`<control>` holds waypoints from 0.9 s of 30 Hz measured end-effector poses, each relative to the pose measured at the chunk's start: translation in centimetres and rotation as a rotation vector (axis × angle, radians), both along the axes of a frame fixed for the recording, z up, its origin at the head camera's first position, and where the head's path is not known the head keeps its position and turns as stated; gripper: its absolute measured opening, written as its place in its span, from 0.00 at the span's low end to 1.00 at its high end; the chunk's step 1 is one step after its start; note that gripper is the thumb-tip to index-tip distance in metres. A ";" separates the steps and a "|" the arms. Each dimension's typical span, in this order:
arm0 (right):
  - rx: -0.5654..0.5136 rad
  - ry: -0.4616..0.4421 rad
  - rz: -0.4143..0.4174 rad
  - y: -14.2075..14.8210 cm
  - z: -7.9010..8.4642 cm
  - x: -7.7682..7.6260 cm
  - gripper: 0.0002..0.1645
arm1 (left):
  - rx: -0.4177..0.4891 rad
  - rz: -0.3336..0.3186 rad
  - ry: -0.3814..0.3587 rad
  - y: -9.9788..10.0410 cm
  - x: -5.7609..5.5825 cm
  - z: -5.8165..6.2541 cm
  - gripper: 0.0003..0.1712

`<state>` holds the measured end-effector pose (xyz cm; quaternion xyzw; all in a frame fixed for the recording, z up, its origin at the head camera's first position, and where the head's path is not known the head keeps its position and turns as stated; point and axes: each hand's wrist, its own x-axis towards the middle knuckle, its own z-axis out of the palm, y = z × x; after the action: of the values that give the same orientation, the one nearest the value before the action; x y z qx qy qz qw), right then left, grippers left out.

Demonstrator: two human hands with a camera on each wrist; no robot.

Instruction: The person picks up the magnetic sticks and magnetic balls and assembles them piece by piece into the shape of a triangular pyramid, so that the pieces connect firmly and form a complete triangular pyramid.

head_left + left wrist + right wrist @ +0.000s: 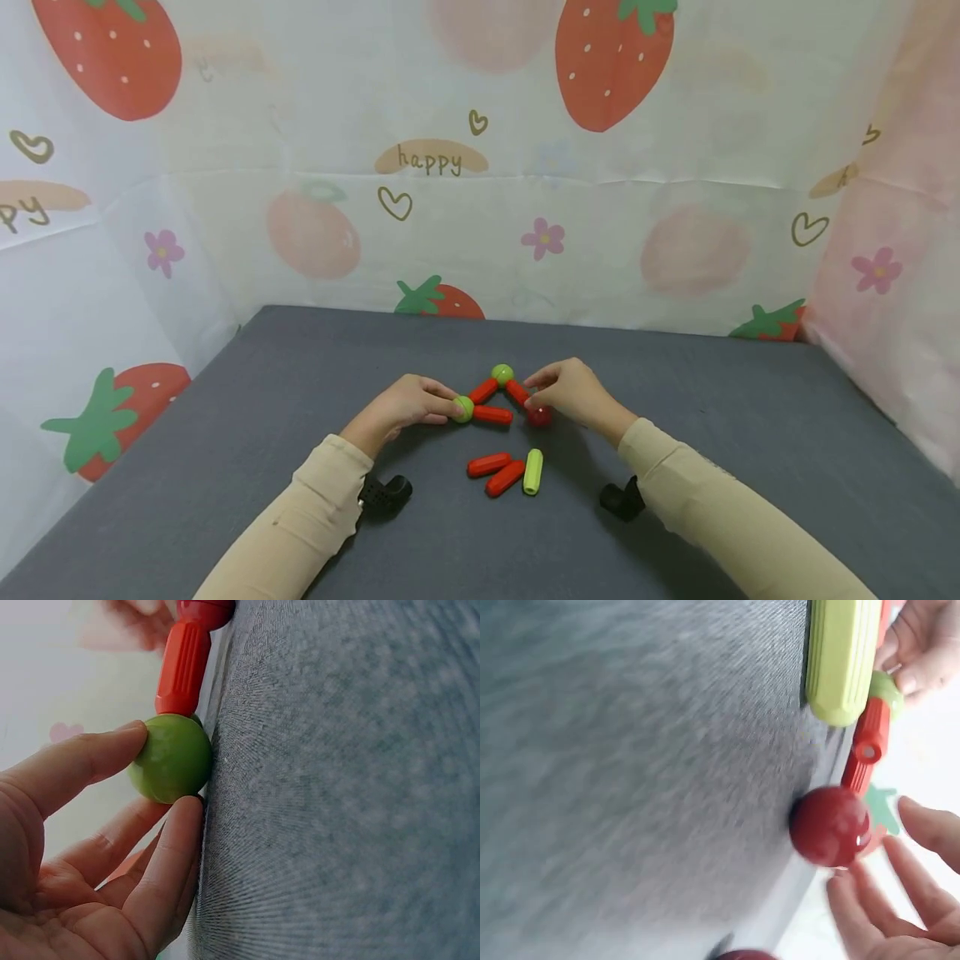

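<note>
In the head view my left hand point(408, 407) pinches a green ball point(463, 408) between thumb and fingers. One red rod point(483, 391) joins it to a second green ball point(502, 374) farther back. Another red rod point(492, 415) sticks out rightward from the held ball, its end apart from the red ball point(538, 415). A third red rod point(517, 392) runs from the back ball to that red ball. My right hand point(576, 395) is beside the red ball; in the right wrist view its thumb is apart from the ball point(831, 826) and the fingertips are close to it.
Nearer the front of the grey table point(300, 358) lie two loose red rods point(505, 478) and a yellow-green rod point(532, 472). At the bottom of the right wrist view is part of another red ball point(746, 955). A strawberry-printed curtain point(480, 242) stands behind the table.
</note>
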<state>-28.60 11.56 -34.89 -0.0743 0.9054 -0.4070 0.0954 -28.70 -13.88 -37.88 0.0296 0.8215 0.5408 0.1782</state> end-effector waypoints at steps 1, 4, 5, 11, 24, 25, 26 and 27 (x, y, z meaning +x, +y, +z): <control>0.005 -0.023 0.005 0.3 0.0 0.0 0.17 | -0.003 0.001 0.001 0.0 0.0 0.0 0.22; 0.017 -0.086 0.015 0.8 -0.2 0.1 0.19 | -0.014 0.004 -0.001 -0.1 0.0 0.1 0.22; 0.017 -0.097 0.017 0.9 -0.3 0.1 0.19 | -0.016 0.002 -0.001 -0.1 0.1 0.1 0.22; 0.000 -0.111 0.004 0.8 -0.9 0.2 0.19 | -0.010 -0.013 -0.006 0.1 0.4 0.1 0.22; -0.068 -0.135 -0.015 0.9 -1.1 0.5 0.18 | 0.004 -0.023 0.004 0.4 0.3 0.1 0.20; -0.073 -0.137 -0.013 0.9 -1.1 0.5 0.18 | 0.004 -0.023 0.004 0.4 0.3 0.2 0.20; -0.077 -0.139 -0.012 0.9 -1.1 0.5 0.18 | 0.003 -0.024 0.003 0.4 0.3 0.2 0.20; -0.080 -0.141 -0.011 0.9 -1.1 0.5 0.18 | 0.003 -0.024 0.003 0.5 0.2 0.2 0.20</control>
<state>-28.15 12.47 -35.95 -0.0442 0.8799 -0.4475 0.1535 -28.45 -13.41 -37.71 0.0405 0.8207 0.5397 0.1833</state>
